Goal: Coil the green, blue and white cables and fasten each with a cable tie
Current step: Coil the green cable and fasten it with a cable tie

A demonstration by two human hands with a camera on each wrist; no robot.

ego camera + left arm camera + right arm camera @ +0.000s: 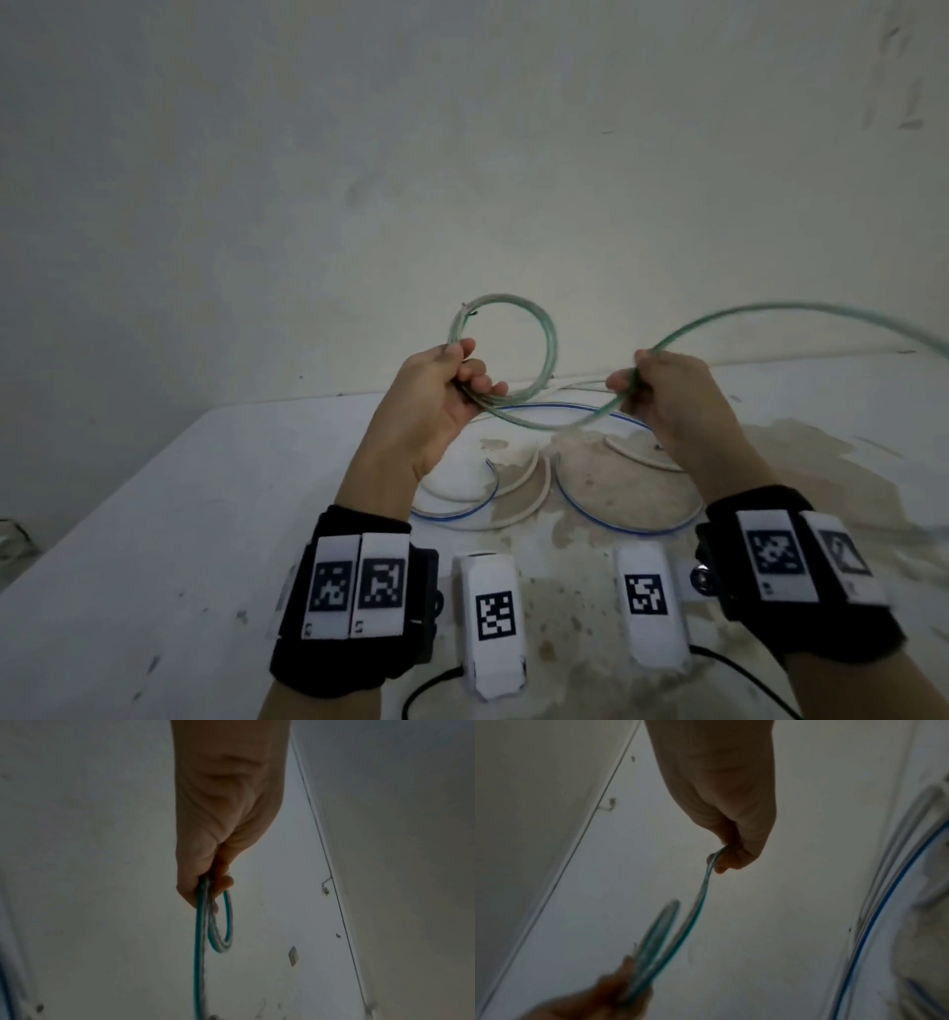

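Broad white stained surface below, carrying what is not yet being worked. Spread loose across it, well apart from the hands: long clear flat cable with a blue stripe and plain white round cable, overlapping in slack curves, likely left lying so the first coil can be finished unhindered. Nearer the body, two small white boxes with black square code marks, side by side between the wrists. No cable tie to be made out in any view.

Raised above all that, clear flat cable with a green stripe, part coiled. Left hand with grip curled shut round the gathered turns where they cross, so the finished loops stand up as one ring and cannot spring apart. Right hand with grip pinching the free run, fingers closed on it, apparently feeding the next turn across toward the left. Remaining length arcing off to the right, blurred, out of view. Judged early: first cable half wound, nothing fastened.
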